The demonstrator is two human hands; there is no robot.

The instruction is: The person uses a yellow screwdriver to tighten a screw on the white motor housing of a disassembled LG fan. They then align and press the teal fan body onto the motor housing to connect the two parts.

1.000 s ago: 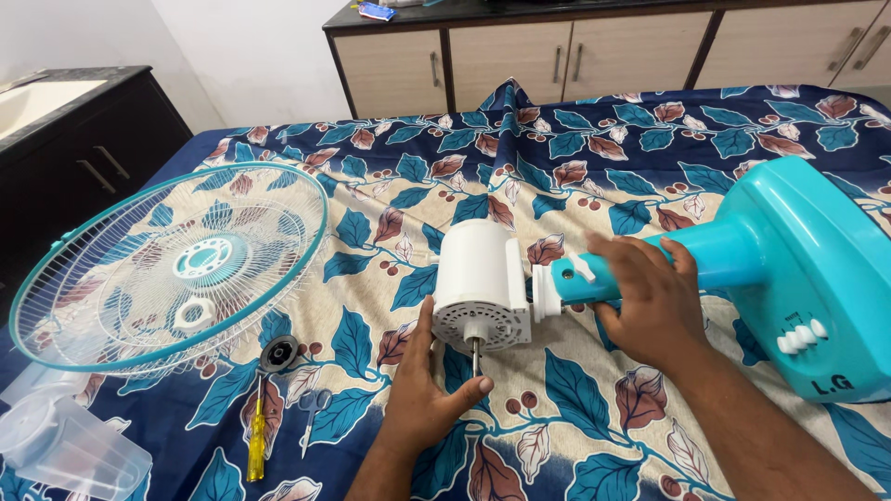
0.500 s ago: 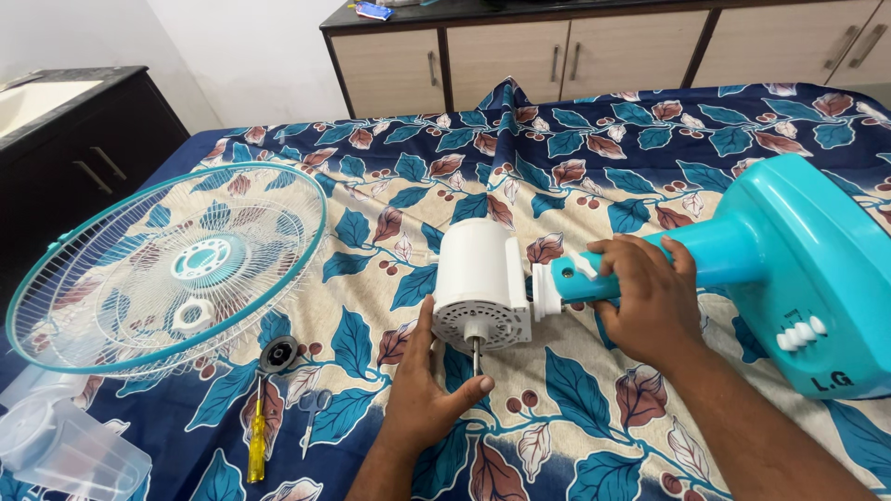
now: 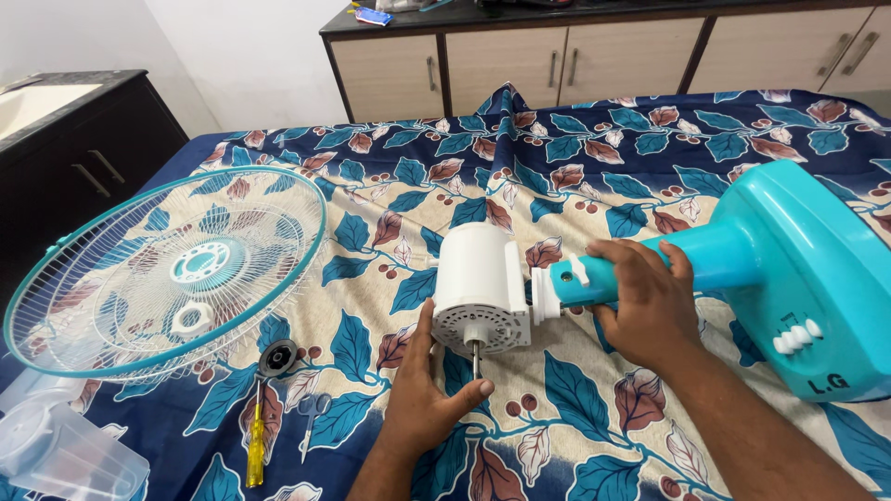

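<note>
Probably a home bedroom, floral bedsheet (image 3: 557,167) on bed, wooden cabinets (image 3: 557,60) behind

White motor housing (image 3: 478,283), turquoise fan stand (image 3: 789,269), blue leaf-patterned bedsheet (image 3: 557,167), yellow screwdriver (image 3: 253,445).

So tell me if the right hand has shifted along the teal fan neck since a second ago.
No. The right hand grips the same spot on the fan neck, beside its white clip.
</note>
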